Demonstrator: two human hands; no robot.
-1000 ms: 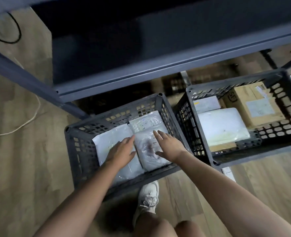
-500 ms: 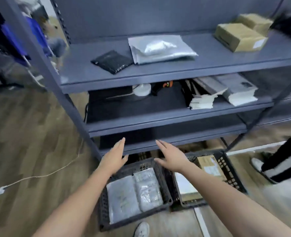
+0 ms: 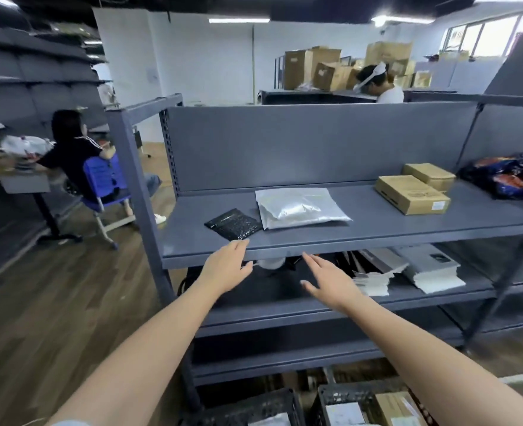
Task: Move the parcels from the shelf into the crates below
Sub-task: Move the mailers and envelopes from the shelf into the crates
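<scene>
You had a shelf (image 3: 377,229) of matt grey painted metal before you. The black pouch (image 3: 234,223) was glossy, pebbled plastic. The silver mailer (image 3: 300,207) shone like smooth, creased foil film. The boxes (image 3: 412,195) were matt brown cardboard. The crates (image 3: 254,405) looked like dull black plastic, and the floor (image 3: 54,302) was wood-grained with a low sheen.

Wood floor (image 3: 38,318), white wall (image 3: 192,56), blue chair (image 3: 100,176)
</scene>
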